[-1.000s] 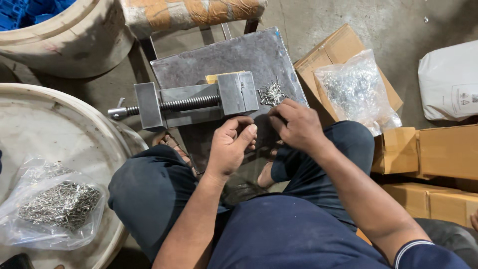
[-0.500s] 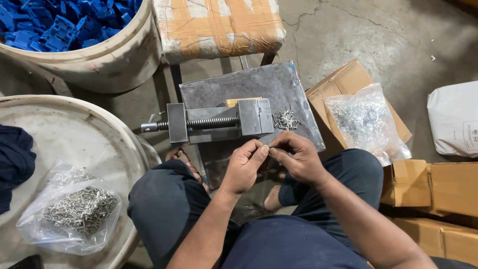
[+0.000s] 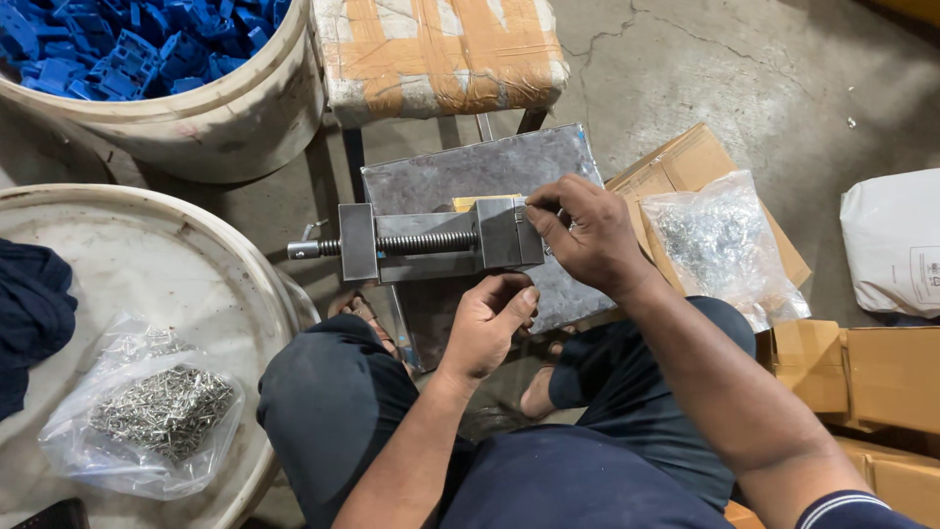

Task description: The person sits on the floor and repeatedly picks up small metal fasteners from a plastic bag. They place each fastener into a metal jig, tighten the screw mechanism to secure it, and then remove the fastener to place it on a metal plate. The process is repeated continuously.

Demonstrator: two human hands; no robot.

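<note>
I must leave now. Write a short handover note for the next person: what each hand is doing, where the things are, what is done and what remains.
Right hand: fingertips pinched at the top of the metal vise, at its right block; what they pinch is too small to tell.
Left hand: curled just below the vise, near its front edge; whether it holds anything is hidden.
The vise sits on a grey metal plate.
Bags of small metal pins: one on the round white lid at left, one on the cardboard at right.
Tub of blue plastic parts at upper left.
Done and remaining counts cannot be seen.
</note>
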